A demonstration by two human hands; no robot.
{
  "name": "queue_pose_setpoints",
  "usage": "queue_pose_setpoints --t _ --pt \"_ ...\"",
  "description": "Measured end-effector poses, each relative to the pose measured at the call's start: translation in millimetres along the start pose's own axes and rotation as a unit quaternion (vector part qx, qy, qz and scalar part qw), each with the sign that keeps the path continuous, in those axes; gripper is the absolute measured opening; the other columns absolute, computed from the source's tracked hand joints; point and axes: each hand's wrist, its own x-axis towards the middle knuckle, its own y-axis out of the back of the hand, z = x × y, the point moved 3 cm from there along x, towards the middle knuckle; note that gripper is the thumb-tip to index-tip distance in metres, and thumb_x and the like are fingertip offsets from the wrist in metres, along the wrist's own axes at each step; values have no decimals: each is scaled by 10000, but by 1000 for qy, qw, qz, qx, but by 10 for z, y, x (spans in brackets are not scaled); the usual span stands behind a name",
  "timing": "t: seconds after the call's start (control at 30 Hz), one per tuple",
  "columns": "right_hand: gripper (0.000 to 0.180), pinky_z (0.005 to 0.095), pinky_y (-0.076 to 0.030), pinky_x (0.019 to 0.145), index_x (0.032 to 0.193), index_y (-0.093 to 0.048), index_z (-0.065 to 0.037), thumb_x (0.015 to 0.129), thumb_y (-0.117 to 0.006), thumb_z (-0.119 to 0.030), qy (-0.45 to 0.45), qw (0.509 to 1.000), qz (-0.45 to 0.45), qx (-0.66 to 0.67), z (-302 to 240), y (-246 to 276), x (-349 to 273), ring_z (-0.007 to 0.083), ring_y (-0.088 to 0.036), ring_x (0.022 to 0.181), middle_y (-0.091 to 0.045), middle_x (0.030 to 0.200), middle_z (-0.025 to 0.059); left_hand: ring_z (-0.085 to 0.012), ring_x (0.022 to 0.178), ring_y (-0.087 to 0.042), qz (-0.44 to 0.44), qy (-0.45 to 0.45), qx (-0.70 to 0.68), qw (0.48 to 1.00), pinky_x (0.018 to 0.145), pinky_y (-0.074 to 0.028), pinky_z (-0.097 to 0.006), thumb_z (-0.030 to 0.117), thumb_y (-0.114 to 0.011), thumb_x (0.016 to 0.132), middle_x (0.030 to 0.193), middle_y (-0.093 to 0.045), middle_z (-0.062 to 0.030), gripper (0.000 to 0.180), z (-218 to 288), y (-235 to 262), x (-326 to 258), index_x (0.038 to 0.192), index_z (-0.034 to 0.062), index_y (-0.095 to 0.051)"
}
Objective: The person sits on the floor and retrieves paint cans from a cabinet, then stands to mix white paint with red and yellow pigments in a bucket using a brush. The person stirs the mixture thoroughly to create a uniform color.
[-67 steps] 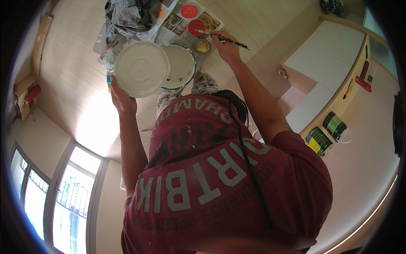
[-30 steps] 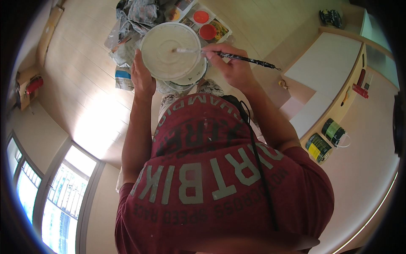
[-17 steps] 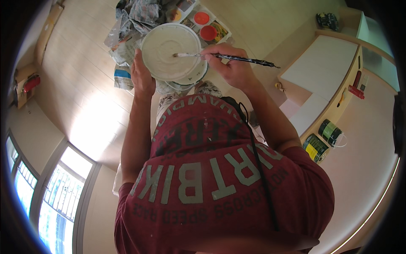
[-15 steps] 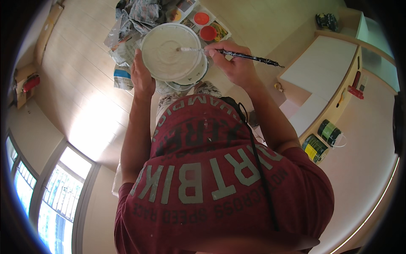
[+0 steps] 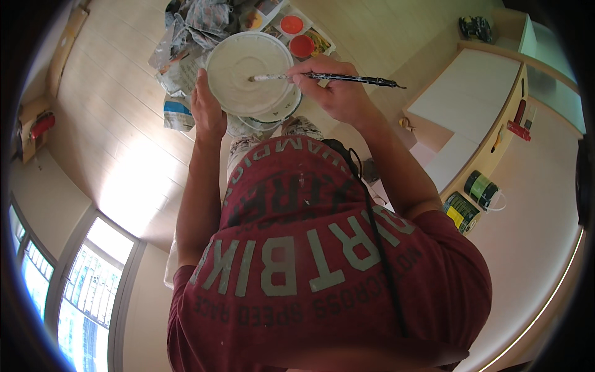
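A round white bucket (image 5: 266, 46) stands in front of me, off-white paint or a coating of it showing inside its rim. My left hand (image 5: 208, 111) grips the bucket's left side, one fingertip up by the rim and some fingers hidden beneath. In my right hand (image 5: 328, 87), over the right rim, is a slim paintbrush (image 5: 365, 80) with a black, paint-spotted handle. Its whitened front end reaches left over the middle of the bucket, the tip at or just above the pale surface; I cannot tell whether it touches.
Crumpled newspaper (image 5: 207, 15) lies behind and left of the bucket. Two red round lids or pots (image 5: 302, 46) sit on printed sheets at its right. Further right, a counter (image 5: 465, 93) carries a red-handled tool (image 5: 519, 129) and two dark paint cans (image 5: 480, 189).
My right hand has moved slightly left, carrying the paintbrush, so its tip has shifted left across the bucket. My left hand keeps its hold.
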Motion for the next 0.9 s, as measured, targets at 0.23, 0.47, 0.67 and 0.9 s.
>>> queue_pose_setpoints --t 0.23,0.47,0.67,0.9 --pt "155 282 -580 776 1095 -775 -20 984 -717 -112 -33 999 19 16 69 62 -85 127 -724 847 -778 969 77 -220 1134 -707 20 48 -67 996 947 -577 -337 465 -482 1128 1301 -702 -143 575 -31 -6 -14 1379 -35 -612" --pt "182 279 -579 782 1148 -765 -3 1015 -693 -104 -66 994 51 72 163 240 -118 132 -735 871 -795 1012 93 -228 1148 -702 59 142 -153 976 951 -582 -349 453 -481 1130 1326 -691 -134 560 -217 -36 84 1395 -25 -602" --pt "234 261 -553 789 1199 -755 -3 1033 -675 -147 -149 956 205 149 764 528 -193 125 -724 890 -802 1010 81 -230 1194 -684 29 71 -76 994 986 -572 -354 449 -480 1131 1348 -676 -128 564 -192 104 33 1425 -21 -579" --pt "237 282 -571 804 1161 -787 -53 1011 -693 -210 -196 957 212 -23 1979 148 -270 125 -722 875 -799 977 48 -246 1236 -668 103 182 -131 969 1002 -570 -371 431 -462 1141 1393 -646 -138 553 -279 268 69 1479 -3 -519"
